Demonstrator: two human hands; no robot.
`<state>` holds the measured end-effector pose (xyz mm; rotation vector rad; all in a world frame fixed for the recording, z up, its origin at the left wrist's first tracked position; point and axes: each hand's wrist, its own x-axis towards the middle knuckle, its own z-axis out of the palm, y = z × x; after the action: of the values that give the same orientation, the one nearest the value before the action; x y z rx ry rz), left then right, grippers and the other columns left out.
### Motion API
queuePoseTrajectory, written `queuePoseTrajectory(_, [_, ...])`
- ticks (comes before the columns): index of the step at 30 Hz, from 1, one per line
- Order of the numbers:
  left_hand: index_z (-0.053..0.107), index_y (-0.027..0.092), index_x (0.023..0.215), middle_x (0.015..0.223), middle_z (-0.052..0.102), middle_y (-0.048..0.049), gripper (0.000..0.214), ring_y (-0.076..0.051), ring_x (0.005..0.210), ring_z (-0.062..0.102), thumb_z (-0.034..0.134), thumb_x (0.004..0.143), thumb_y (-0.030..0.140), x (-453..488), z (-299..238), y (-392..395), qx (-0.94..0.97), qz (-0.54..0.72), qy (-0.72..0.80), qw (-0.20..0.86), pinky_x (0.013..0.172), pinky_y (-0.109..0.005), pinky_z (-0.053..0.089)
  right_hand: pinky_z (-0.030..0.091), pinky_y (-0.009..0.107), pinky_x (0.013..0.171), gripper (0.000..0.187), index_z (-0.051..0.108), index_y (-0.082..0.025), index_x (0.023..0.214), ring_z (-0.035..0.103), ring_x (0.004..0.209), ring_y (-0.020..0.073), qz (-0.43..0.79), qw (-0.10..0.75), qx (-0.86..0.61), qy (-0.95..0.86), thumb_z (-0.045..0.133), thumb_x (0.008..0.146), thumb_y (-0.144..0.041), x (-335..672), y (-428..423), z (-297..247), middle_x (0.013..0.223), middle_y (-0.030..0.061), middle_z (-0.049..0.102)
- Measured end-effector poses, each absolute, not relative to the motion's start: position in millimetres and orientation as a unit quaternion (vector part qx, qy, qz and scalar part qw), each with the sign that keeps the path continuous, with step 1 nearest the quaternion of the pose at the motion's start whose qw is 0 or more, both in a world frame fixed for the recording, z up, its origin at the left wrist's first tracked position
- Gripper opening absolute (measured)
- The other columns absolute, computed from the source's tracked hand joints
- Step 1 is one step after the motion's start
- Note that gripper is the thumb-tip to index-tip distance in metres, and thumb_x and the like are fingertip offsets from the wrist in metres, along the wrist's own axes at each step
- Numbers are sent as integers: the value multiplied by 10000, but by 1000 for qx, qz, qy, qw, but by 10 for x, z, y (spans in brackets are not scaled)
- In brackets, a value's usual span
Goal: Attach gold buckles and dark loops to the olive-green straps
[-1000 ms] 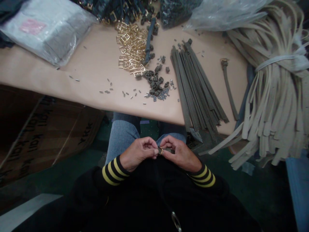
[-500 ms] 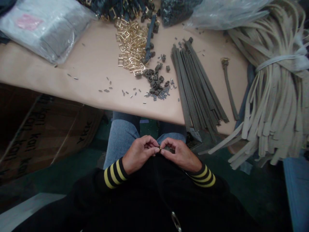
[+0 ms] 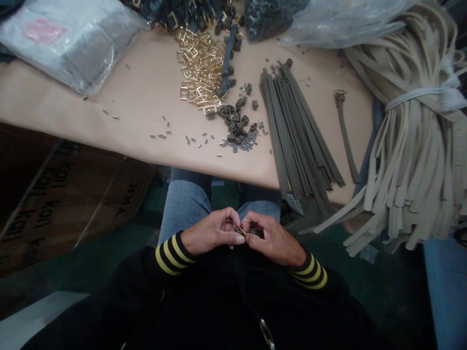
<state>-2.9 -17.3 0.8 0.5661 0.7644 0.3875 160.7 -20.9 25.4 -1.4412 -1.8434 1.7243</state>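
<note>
Pinching a gold buckle [image 3: 241, 230] two-handed

Left hand [image 3: 213, 234] and right hand [image 3: 274, 239] pinch it between them, at the table's [image 3: 153, 87] six o'clock. From there, loops [image 3: 235, 129] lie at twelve o'clock, green straps [image 3: 299, 138] at one.

"What lettering stands near you?"
"On the cardboard box [image 3: 93, 214] to your left, you have 'YKK' [image 3: 126, 200], plus a word resembling 'kall' [image 3: 51, 183], repeated several times."
"And the pink patch [image 3: 44, 30] on your plastic-wrapped package [image 3: 93, 61]?"
"Too blurred for you to read."
</note>
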Motion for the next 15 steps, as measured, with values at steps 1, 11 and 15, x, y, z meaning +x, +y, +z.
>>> queuePoseTrajectory(1, [405,144,689,595,522,61,347,-35,479,463,709,546,234,-31,4,-177,264,185,362,875,449,-166,394,329,203,527,61,432,-168,646,416,552,96,592,112,-493,-627,484,661,-142,1602,-214,260,594,-31,466])
queuePoseTrajectory(11, [412,140,702,551,481,70,304,0,373,380,678,611,256,-60,71,-195,225,236,335,884,314,-106,341,360,227,579,99,387,-181,613,476,598,120,596,90,-502,-621,445,643,-107,1592,-208,367,605,-12,528])
queuePoseTrajectory(15, [411,137,672,606,477,64,300,13,367,364,685,603,238,-90,108,-190,218,244,356,875,282,-94,313,355,229,597,107,386,-178,588,469,612,120,576,79,-519,-626,433,630,-91,1590,-202,391,614,-13,523])
